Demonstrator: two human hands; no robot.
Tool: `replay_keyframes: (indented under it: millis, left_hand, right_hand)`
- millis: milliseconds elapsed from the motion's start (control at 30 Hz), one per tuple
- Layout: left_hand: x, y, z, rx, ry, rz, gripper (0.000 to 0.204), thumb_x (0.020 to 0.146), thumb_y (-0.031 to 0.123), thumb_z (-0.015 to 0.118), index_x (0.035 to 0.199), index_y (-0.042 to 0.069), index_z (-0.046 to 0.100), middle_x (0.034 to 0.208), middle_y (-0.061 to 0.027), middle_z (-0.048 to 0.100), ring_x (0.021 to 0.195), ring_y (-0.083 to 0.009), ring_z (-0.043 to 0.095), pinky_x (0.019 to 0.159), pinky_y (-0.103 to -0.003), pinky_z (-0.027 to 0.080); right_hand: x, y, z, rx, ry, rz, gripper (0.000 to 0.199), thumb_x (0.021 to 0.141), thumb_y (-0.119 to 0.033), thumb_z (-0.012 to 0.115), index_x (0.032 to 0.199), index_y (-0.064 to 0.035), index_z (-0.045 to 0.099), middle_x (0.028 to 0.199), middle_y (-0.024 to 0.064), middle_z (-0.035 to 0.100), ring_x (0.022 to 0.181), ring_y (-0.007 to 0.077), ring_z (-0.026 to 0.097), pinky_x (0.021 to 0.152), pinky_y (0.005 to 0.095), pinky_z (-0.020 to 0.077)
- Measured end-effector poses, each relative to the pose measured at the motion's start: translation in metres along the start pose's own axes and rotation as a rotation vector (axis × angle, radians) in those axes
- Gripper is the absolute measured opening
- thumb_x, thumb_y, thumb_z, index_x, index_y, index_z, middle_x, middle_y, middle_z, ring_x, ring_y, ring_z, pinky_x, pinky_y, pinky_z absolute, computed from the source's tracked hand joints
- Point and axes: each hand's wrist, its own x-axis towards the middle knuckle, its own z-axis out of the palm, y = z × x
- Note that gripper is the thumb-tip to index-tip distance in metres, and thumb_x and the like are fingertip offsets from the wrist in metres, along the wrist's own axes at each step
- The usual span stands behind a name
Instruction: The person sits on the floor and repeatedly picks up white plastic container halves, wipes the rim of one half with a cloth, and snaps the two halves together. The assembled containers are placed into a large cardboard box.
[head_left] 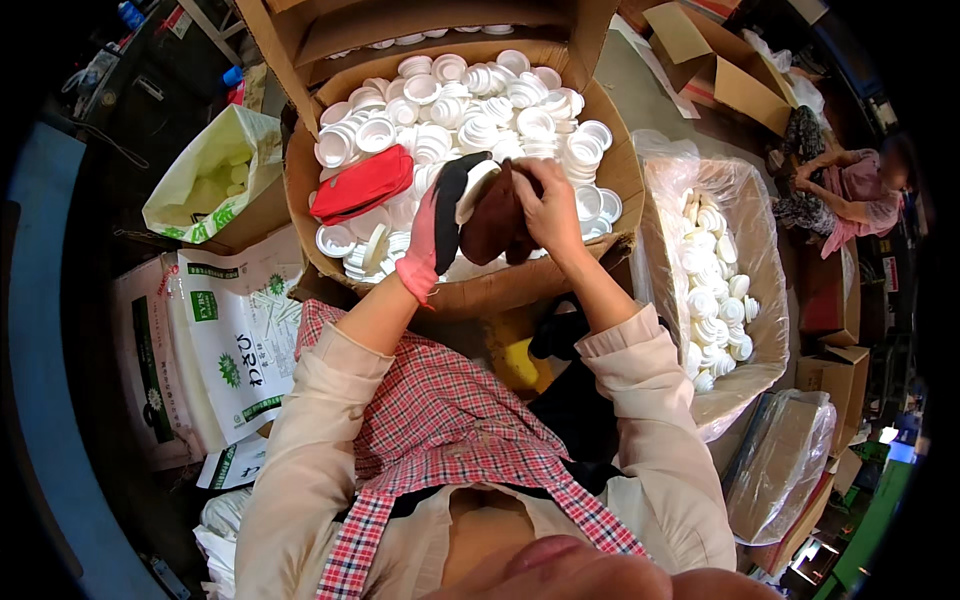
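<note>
Wearing a pink-cuffed glove, the left hand [437, 225] grips the brown glove [497, 212] over the cardboard box [610, 160] of white caps [455, 115] (red pouch [362, 183] lies left), while the bare right hand [548, 205] pinches it closed, seemingly mid-donning; next, fingers must slide inside.

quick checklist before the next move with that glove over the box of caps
1. Left hand wears the pink and black glove: ok.
2. Right hand bare, gripping the brown glove: ok.
3. Brown glove on the right hand: not ok, still off.
4. Both hands over the cardboard box of white caps: ok.
5. Red pouch lying on the caps, apart from the hands: ok.
6. Cap held in the fingers: cannot tell.
</note>
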Motion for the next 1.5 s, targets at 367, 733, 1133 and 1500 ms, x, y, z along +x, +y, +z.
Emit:
replay_keyframes:
  millis: [367,733,1133,1500]
  left_hand:
    - [-0.010,-0.068,0.007,-0.516,-0.101,-0.301,0.038,0.099,0.022,0.038,0.131,0.003,0.044,0.116,-0.0085,0.054,0.102,-0.0170,0.056,0.081,-0.028,0.049]
    - [0.007,0.002,0.016,0.531,-0.071,0.328,0.046,0.090,0.012,0.052,0.133,0.001,0.043,0.128,-0.0124,0.049,0.120,-0.0244,0.047,0.102,-0.037,0.037]
    - [0.007,-0.024,-0.015,0.268,-0.313,0.014,0.037,0.083,0.005,0.061,0.119,0.000,0.053,0.103,-0.0105,0.062,0.095,-0.0187,0.062,0.072,-0.031,0.051]
    - [-0.030,-0.040,0.008,-0.128,-0.178,-0.281,0.031,0.093,0.012,0.049,0.121,0.000,0.053,0.113,-0.0124,0.062,0.101,-0.0193,0.061,0.083,-0.032,0.051]
  right_hand:
    - [-0.016,-0.037,0.009,0.079,-0.025,-0.463,0.033,0.080,-0.008,0.069,0.112,-0.0108,0.060,0.102,0.0121,0.050,0.093,0.0294,0.054,0.080,0.0355,0.0475]
    - [-0.014,0.024,0.015,0.414,-0.089,0.284,0.024,0.091,-0.016,0.062,0.108,-0.0019,0.054,0.095,0.0080,0.059,0.090,0.0167,0.056,0.081,0.0319,0.0461]
    - [-0.038,-0.017,0.005,-0.111,-0.364,-0.448,0.032,0.068,0.001,0.061,0.097,-0.0129,0.060,0.103,0.0107,0.050,0.095,0.0309,0.056,0.075,0.0375,0.0501]
    - [-0.037,-0.005,0.000,-0.125,-0.163,-0.170,0.028,0.079,-0.010,0.066,0.106,-0.0113,0.058,0.102,0.0141,0.054,0.093,0.0356,0.057,0.080,0.0411,0.0483]
